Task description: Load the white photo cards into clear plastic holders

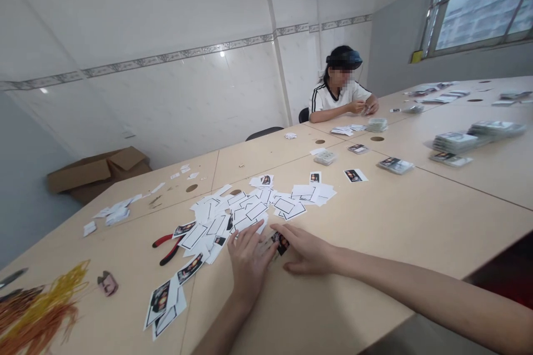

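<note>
Printed cards scattered across our bench (pixel 358 233)

Beyond the bench's left side, a cardboard box (pixel 100 172) sits on the floor, while a co-worker (pixel 339 89) at the far end holds both hands together above the bench. To our right lie stacks of cards (pixel 453 141). Nearer, loose white paper pieces (pixel 245 205) spread over the top, with red-handled pliers (pixel 166 248) at their left edge and a tangle of yellow and orange strands (pixel 41 305) nearer the corner. Our left hand (pixel 250 263) lies spread, its fingers (pixel 245 238) released on the paper. Our right hand (pixel 306 249) reaches in from the side, its fingers (pixel 287 234) touching a small dark-printed card (pixel 280 243) between both hands; whether they grip it, we cannot tell.
</note>
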Tool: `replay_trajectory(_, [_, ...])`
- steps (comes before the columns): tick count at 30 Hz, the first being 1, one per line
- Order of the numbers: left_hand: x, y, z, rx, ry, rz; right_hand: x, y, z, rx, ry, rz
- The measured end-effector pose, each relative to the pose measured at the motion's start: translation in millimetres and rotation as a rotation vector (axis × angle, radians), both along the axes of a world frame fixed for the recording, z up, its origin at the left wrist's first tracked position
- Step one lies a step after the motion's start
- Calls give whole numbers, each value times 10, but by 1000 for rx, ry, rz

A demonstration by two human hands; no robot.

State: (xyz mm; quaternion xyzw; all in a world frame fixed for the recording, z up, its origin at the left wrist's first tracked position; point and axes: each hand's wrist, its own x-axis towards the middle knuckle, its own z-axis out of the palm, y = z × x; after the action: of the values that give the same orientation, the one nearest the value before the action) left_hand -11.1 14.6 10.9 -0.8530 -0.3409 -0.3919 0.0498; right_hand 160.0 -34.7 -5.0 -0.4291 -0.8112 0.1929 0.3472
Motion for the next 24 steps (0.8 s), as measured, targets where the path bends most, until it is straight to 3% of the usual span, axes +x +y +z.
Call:
replay_trajectory(12, [-14,23,18,-223,-88,58,-38,16,-48,-7,-47,18])
replay_trajectory(19, [-1,60,-75,-301,17,-59,27,76,-85,2,-17,-27])
replay_trajectory(24, [14,48,-67,-405,17,-60,34,77,-51,-15,-2,-4])
